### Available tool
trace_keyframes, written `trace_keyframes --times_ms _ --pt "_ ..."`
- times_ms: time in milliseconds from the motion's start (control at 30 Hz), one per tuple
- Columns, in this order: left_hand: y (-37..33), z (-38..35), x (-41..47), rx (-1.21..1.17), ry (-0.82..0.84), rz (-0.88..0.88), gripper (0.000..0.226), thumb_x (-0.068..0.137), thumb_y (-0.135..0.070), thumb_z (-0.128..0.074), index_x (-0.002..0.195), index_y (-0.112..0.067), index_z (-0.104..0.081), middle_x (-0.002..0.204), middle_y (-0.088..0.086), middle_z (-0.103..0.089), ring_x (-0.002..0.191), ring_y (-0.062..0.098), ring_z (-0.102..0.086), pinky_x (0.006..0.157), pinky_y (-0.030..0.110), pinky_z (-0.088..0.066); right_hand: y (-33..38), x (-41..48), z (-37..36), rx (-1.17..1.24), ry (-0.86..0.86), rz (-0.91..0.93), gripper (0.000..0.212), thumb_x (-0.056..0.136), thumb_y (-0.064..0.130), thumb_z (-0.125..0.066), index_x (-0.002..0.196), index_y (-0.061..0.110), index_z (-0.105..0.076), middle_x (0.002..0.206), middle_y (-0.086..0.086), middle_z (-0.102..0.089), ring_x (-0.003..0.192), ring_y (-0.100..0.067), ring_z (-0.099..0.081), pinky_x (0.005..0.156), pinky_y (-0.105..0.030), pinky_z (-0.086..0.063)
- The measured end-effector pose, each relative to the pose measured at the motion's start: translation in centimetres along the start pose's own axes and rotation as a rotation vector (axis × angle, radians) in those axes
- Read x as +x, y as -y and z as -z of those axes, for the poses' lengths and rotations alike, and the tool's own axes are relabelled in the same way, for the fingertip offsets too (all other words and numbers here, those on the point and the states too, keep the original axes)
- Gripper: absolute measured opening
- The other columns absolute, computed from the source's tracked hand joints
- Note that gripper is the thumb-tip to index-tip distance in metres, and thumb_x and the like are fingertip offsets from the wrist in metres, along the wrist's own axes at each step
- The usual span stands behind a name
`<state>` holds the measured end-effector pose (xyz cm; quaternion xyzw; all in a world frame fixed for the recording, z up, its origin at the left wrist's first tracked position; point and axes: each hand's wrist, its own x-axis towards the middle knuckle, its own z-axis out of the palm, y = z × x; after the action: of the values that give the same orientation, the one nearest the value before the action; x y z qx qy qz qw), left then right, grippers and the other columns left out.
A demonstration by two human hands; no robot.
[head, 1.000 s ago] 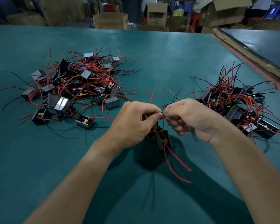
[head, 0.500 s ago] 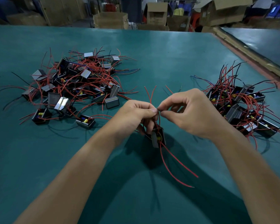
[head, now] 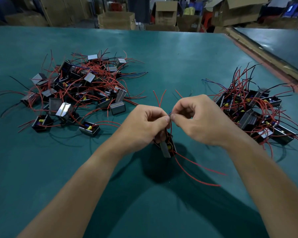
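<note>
Two hands work on thin wires above a little black box.

The left pile (head: 76, 90) of boxes and red wires likely waits its turn. The left hand (head: 144, 127) curls around the little black box (head: 167, 149), holding it low over the green table (head: 162, 57) in the middle. Its thumb steadies the wire ends (head: 169, 114). The right hand (head: 201, 121) pinches those ends tight, likely to twist them. The right pile (head: 256, 114) looks finished. A second ago the right fingers were tucked under; now they arch up.
</note>
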<state>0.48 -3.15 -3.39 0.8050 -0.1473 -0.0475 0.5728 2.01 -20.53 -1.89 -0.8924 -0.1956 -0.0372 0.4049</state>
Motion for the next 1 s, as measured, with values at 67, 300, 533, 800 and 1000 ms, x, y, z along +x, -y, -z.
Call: trace_keyframes --times_ms 67,300,533,800,1000 --pt "0.3 -0.2 -0.2 0.305 -0.083 -0.192 0.024 0.095 -0.014 -0.057 0.073 -0.008 -0.065 0.053 0.006 -0.058 0.048 0.024 -0.051 0.049 0.033 -0.044 0.2 0.1 -0.1 0.209 0.042 -0.172 0.027 0.087 0.007 -0.066 0.061 0.014 -0.062 0.05 0.003 -0.056 0.044 -0.015 -0.045 0.041 -0.024 -0.038" --pt "0.1 -0.2 -0.4 0.602 -0.158 -0.424 0.021 0.091 -0.027 -0.055 0.077 -0.016 -0.066 0.053 0.001 -0.048 0.051 0.025 -0.04 0.048 0.031 -0.033 -0.7 0.4 1.3 0.7 0.372 -0.458 0.035 0.092 0.009 -0.059 0.058 0.018 -0.063 0.052 0.004 -0.05 0.041 -0.006 -0.041 0.039 -0.015 -0.035" --pt "-0.3 0.1 0.1 0.065 -0.035 -0.032 0.027 0.099 -0.01 -0.052 0.075 -0.011 -0.064 0.066 0.011 -0.064 0.049 0.016 -0.052 0.048 0.023 -0.042 -0.7 0.3 1.2 0.493 0.141 -0.118 0.024 0.09 -0.006 -0.063 0.079 0.013 -0.073 0.066 0.001 -0.071 0.053 -0.008 -0.058 0.048 -0.018 -0.048" --pt "-0.7 0.6 0.1 -0.245 0.092 0.213 0.032 0.101 -0.014 -0.046 0.072 -0.012 -0.058 0.058 0.004 -0.065 0.044 0.014 -0.052 0.043 0.02 -0.039 -1.2 0.5 0.1 0.18 -0.077 0.128 0.013 0.083 0.005 -0.077 0.076 0.015 -0.075 0.058 0.013 -0.065 0.053 -0.002 -0.054 0.055 -0.02 -0.045" --pt "-0.5 0.6 0.1 -0.232 0.016 0.163 0.019 0.095 -0.013 -0.058 0.077 -0.012 -0.064 0.064 0.002 -0.068 0.043 0.01 -0.053 0.041 0.018 -0.04 -1.0 0.4 0.1 0.139 -0.064 0.105 0.012 0.081 0.017 -0.068 0.069 0.015 -0.068 0.06 -0.002 -0.067 0.05 -0.007 -0.054 0.052 -0.023 -0.046"
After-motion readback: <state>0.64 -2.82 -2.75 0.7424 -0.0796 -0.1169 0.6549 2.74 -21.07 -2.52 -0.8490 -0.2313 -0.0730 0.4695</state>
